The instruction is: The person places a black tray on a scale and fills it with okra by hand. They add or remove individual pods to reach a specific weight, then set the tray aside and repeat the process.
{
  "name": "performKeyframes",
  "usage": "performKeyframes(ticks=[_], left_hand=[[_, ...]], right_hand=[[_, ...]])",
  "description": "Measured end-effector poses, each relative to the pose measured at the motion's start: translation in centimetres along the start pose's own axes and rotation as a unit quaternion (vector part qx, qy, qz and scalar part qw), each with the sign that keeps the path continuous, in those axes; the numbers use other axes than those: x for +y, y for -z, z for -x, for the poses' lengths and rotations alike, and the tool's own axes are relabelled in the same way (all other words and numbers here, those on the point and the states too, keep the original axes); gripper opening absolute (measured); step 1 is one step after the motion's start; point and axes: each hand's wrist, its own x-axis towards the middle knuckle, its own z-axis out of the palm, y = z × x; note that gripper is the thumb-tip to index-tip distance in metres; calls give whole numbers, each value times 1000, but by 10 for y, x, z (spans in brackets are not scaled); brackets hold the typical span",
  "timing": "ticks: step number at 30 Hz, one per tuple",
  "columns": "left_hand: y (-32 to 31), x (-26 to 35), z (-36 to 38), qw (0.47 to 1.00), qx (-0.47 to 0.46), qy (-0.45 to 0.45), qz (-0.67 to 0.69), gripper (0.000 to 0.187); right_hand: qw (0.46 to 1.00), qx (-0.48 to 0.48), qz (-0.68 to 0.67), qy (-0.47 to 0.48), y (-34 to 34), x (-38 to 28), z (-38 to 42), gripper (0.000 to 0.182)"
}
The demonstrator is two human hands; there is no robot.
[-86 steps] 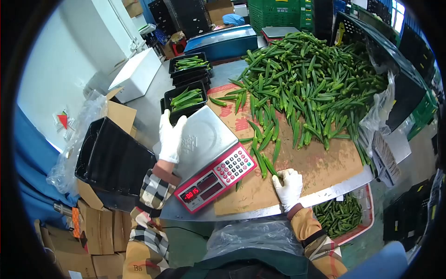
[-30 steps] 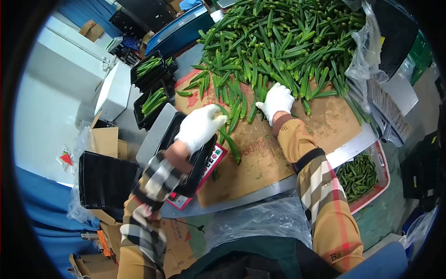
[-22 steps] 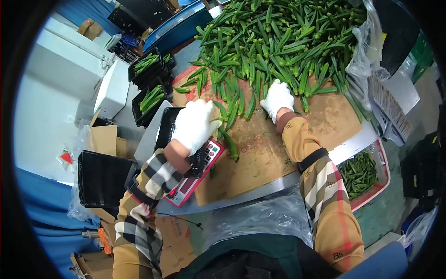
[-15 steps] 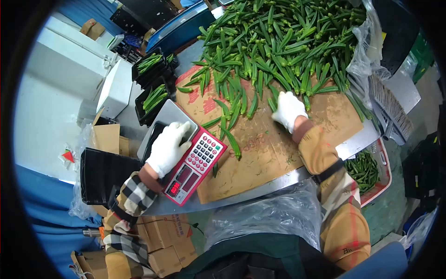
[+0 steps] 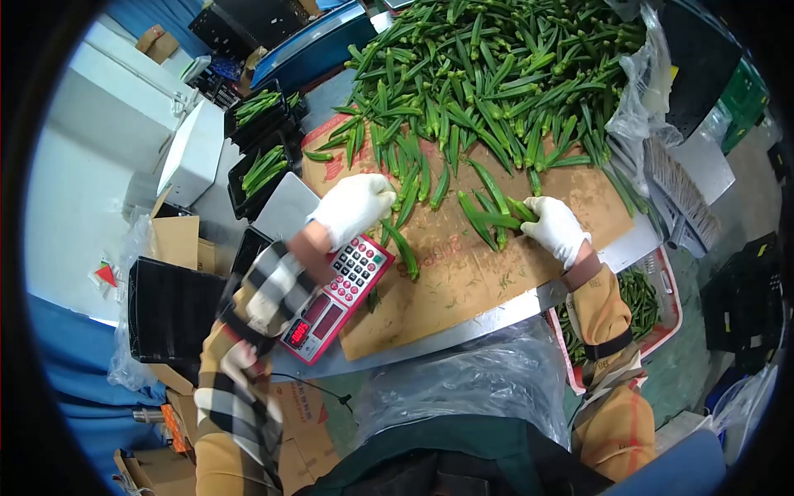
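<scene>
My right hand (image 5: pixel 556 231), in a white glove, is closed on green okra pods (image 5: pixel 500 220), with other pods close by on the cardboard. My left hand (image 5: pixel 357 207), also gloved, reaches over the scale's edge. Its bent fingertips meet okra pods (image 5: pixel 407 202) at the near side of the pile, though the palm side is hidden. Under my left forearm lies a red digital scale (image 5: pixel 346 277) with lit red digits. Its metal plate (image 5: pixel 285 207) shows behind the hand. A big okra heap (image 5: pixel 496 83) covers the far part of the cardboard sheet (image 5: pixel 438 314).
Black trays with okra (image 5: pixel 266 169) stand at the left, near a white box (image 5: pixel 194 153). An empty-looking black tray (image 5: pixel 174 310) sits lower left. At right are a brush (image 5: pixel 682 186), plastic film (image 5: pixel 649 91) and a crate of okra (image 5: pixel 668 331) below the table edge.
My left hand has moved from the scale up and right to the pods. My right hand has drawn back toward me and right, bringing okra away from the heap. The scale's digits have changed.
</scene>
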Motion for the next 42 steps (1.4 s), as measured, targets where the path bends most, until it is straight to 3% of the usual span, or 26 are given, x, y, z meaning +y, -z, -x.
performKeyframes(ticks=[3, 4, 7, 10, 12, 14, 18, 21, 22, 25, 28, 29, 32, 33, 36, 37, 39, 42], left_hand=[[-31, 2, -36, 988, -8, 14, -151, 32], [-46, 0, -42, 982, 2, 22, -186, 33], [-86, -3, -47, 964, 73, 64, -248, 33], [-88, -6, -47, 969, 76, 86, -219, 37], [-70, -8, -48, 980, 42, 97, -170, 38], [-48, -17, -51, 990, 74, 77, -87, 34], [-20, -8, -65, 990, 123, 66, 33, 32], [-52, -13, -84, 988, 154, 26, 2, 35], [-67, -14, -92, 985, 151, 55, -69, 35], [-95, -13, -98, 964, 211, 32, -161, 30], [-82, -22, -103, 979, 130, 71, -143, 30], [-73, -20, -102, 982, 109, 98, -122, 32], [-55, -15, -95, 991, 118, 69, 3, 35], [-54, -7, -92, 991, 117, 62, 24, 36], [-70, 16, -96, 989, 143, 32, 22, 36], [-84, 18, -100, 988, 155, 20, 13, 37], [-109, 33, -96, 965, 215, 2, -147, 39], [-122, 33, -96, 954, 233, 3, -188, 27]], right_hand=[[994, 73, -74, 17, -5, 13, -12, 42], [991, 128, -38, 5, -3, 0, -12, 44], [990, 138, -31, 3, -14, -30, -27, 47], [990, 98, 94, -31, -37, -46, -50, 49], [997, 56, 36, -44, -35, -33, -68, 50], [998, -5, -38, -59, -17, -33, -72, 51], [974, 225, -33, 0, -16, -28, -59, 35], [993, 119, 21, -9, -5, -52, -41, 30], [994, 87, 63, -19, -16, -49, -44, 26], [990, 82, 109, -20, -40, -43, -42, 29], [999, 15, 43, -25, -23, -32, -43, 34], [998, 38, 32, -41, -16, -30, -40, 37], [982, 181, 45, -41, 2, -29, -27, 32], [978, 210, 16, -10, 3, -34, -21, 30], [975, 175, -11, 140, -9, -56, -1, 24], [979, 122, 49, 156, -19, -62, 3, 18], [957, 76, 184, 213, -48, -56, 13, 12], [940, 74, 243, 227, -62, -49, 18, 11]])
